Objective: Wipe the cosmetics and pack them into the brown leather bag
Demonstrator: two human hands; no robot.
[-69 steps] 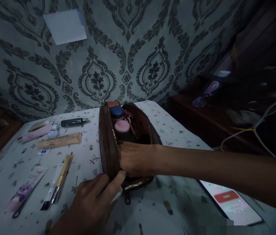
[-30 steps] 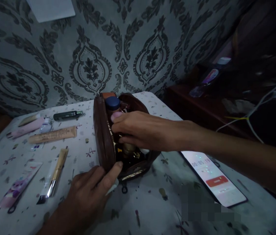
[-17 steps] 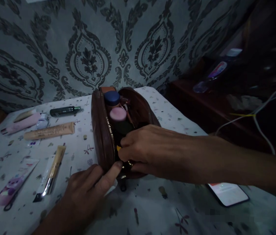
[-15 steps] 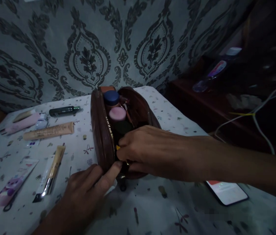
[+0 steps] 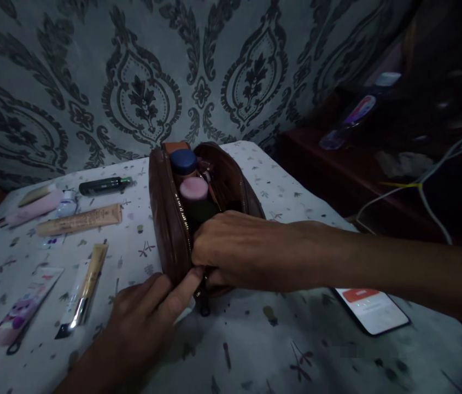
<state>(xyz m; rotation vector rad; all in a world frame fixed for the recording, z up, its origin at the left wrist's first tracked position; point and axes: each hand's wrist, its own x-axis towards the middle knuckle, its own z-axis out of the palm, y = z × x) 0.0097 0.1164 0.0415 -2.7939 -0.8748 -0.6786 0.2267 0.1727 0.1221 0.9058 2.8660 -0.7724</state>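
A brown zippered bag (image 5: 165, 219) stands unzipped on the patterned sheet. Inside it are a blue-lidded jar (image 5: 183, 161), a pink round lid (image 5: 193, 189) and several slim items toward the right side. My right hand (image 5: 231, 249) reaches into the near end of the bag, fingers curled; whatever they hold is hidden. My left hand (image 5: 152, 306) is at the bag's near left corner, its index finger pressed on the edge by the zipper end, the other fingers bent. Something white shows beneath that hand.
Several tubes and bottles lie at the left, among them a dark green bottle (image 5: 103, 186), a beige tube (image 5: 81, 220) and a gold tube (image 5: 91, 284). A lit phone (image 5: 372, 309) lies under my right forearm. Bottle (image 5: 354, 115) and white cable (image 5: 436, 213) at right.
My right hand has shifted slightly left at the bag's near end, and the yellow bit by its fingers no longer shows. The view has moved a little.
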